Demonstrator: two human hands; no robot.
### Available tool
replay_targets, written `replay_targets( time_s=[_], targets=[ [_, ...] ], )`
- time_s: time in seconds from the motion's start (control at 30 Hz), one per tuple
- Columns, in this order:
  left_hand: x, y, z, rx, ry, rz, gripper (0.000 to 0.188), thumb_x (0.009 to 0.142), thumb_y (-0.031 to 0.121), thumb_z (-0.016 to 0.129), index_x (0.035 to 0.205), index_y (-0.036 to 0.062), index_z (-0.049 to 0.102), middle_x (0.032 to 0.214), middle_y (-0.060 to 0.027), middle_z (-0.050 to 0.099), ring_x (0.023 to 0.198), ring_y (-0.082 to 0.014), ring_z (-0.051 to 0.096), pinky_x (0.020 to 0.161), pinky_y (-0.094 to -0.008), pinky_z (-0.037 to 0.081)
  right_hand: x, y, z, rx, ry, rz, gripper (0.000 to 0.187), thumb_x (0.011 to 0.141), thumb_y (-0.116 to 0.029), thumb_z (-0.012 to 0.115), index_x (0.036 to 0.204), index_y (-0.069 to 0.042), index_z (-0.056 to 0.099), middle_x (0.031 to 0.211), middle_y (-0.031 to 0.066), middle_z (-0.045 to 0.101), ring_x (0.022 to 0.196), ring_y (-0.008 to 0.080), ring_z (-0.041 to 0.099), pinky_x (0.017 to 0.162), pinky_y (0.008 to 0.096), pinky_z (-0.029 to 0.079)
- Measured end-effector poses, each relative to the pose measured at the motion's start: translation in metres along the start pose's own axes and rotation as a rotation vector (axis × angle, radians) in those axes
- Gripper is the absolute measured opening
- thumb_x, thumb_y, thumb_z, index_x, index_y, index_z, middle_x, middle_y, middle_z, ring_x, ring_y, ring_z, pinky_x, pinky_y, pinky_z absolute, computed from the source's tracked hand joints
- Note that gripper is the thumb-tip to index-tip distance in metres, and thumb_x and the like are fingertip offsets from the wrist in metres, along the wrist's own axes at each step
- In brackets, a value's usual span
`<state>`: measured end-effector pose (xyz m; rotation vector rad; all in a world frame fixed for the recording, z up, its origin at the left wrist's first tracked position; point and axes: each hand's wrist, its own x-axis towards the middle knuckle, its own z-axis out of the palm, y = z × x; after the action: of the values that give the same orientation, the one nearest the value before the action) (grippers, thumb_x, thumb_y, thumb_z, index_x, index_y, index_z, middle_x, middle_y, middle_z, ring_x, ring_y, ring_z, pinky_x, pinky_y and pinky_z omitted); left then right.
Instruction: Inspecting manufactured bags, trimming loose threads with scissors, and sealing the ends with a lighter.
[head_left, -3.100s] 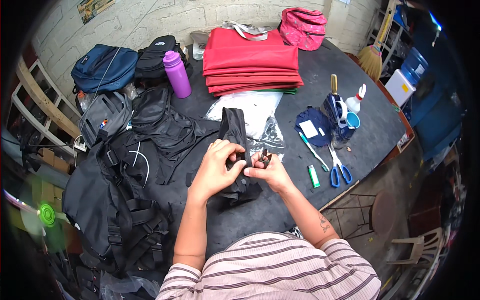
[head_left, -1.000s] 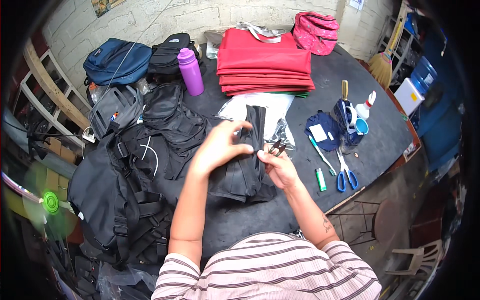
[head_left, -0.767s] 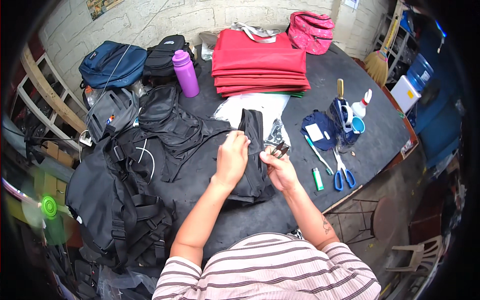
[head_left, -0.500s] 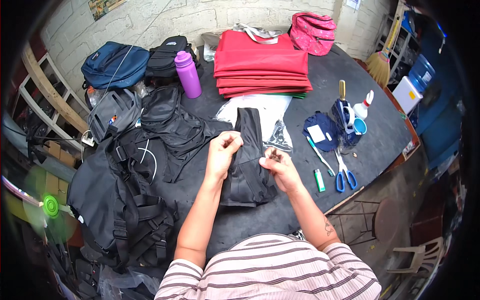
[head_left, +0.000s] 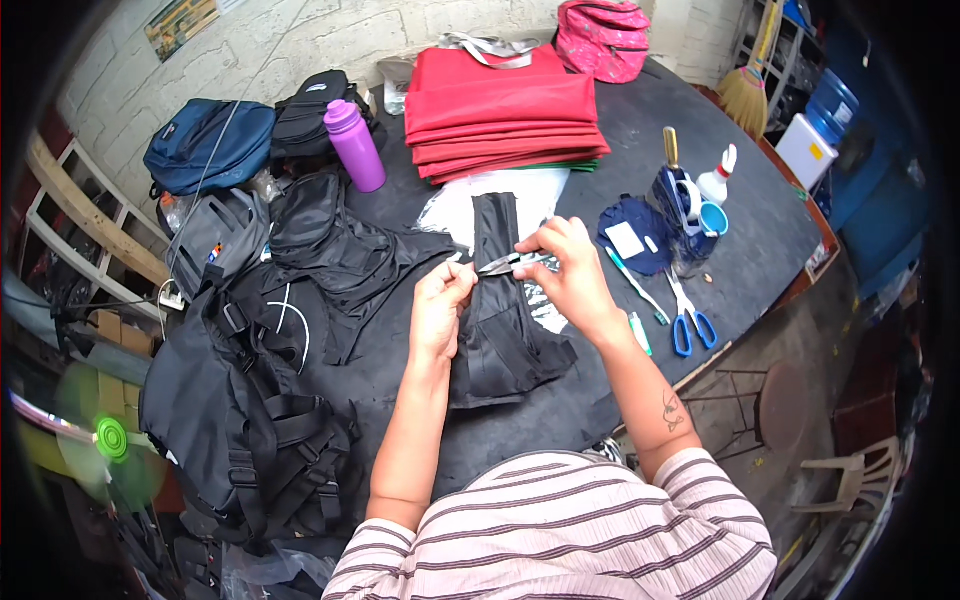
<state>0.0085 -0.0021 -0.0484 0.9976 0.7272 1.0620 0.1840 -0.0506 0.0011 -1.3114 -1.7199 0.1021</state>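
A black fabric piece (head_left: 500, 335) with a long strip at its far end lies on the table in front of me. My left hand (head_left: 443, 305) is closed in a pinch at the left edge of that strip. Whether a thread is also between those fingertips is too small to tell. In my right hand (head_left: 565, 270) is a pair of small metal thread snips (head_left: 500, 265). Its pointed blades reach left across the strip to my left fingertips.
Black bags (head_left: 240, 400) with straps crowd the left. A purple bottle (head_left: 356, 148) and a stack of red fabric bags (head_left: 500, 120) stand beyond. Blue-handled scissors (head_left: 692, 325), a toothbrush (head_left: 638, 287) and a dark blue caddy (head_left: 680, 215) with a spray bottle (head_left: 715, 178) are at right.
The snips' blades now show in my right hand, which has moved up and left to the strip. My left hand keeps its pinch at the strip's edge. The whole view has shifted slightly.
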Motion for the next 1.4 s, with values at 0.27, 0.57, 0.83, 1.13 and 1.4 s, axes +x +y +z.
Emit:
replay_targets(
  time_s=[0.27,0.57,0.83,1.13,1.4],
  targets=[
    [-0.002,-0.003,0.005,-0.002,-0.019,0.007,0.012,0.082,0.014,0.063,0.074,0.007,0.057,0.069,0.0061,0.053,0.057,-0.0021,0.037,0.054,-0.0174,0.028,-0.001,0.005,0.002,-0.001,-0.003,0.075,0.022,0.06,-0.003,0.071,0.079,-0.001,0.061,0.077,0.0078,0.055,0.077,0.0257,0.047,0.069,0.0341,0.04],
    [-0.004,0.011,0.019,-0.022,0.129,0.477,0.015,0.091,0.013,0.052,0.087,-0.001,0.053,0.106,-0.0127,0.056,0.093,-0.0155,0.056,0.09,-0.03,0.044,-0.021,0.031,0.014,0.612,0.024,0.454,0.025,0.081,-0.016,0.065,0.096,-0.004,0.048,0.085,0.0002,0.053,0.085,0.0073,0.05,0.074,0.0238,0.041],
    [-0.031,0.004,0.041,0.512,0.125,0.438,0.011,0.082,0.009,0.064,0.082,0.0016,0.056,0.075,0.0025,0.05,0.057,-0.0029,0.036,0.052,-0.0162,0.03,-0.039,0.02,0.023,1.211,-0.326,0.829,0.009,0.08,-0.011,0.064,0.077,-0.011,0.055,0.067,-0.0076,0.051,0.058,0.0005,0.044,0.05,0.0162,0.03],
    [-0.046,0.003,0.033,0.627,0.077,0.461,0.006,0.071,-0.003,0.066,0.075,-0.0042,0.063,0.084,-0.0041,0.056,0.065,-0.0067,0.048,0.058,-0.0194,0.039,-0.044,0.033,0.028,1.313,-0.222,0.773,0.009,0.083,-0.015,0.062,0.078,-0.013,0.054,0.066,-0.0094,0.048,0.053,0.0012,0.039,0.048,0.0179,0.029],
    [-0.038,-0.002,0.018,-0.21,-0.326,0.236,0.019,0.085,0.016,0.06,0.073,0.0005,0.058,0.082,-0.0064,0.057,0.071,-0.0083,0.045,0.067,-0.0213,0.037,-0.041,0.029,0.024,1.386,-0.201,0.761,0.017,0.085,-0.022,0.062,0.072,-0.016,0.053,0.064,-0.0108,0.047,0.053,0.0004,0.039,0.05,0.0178,0.029]
  ],
)
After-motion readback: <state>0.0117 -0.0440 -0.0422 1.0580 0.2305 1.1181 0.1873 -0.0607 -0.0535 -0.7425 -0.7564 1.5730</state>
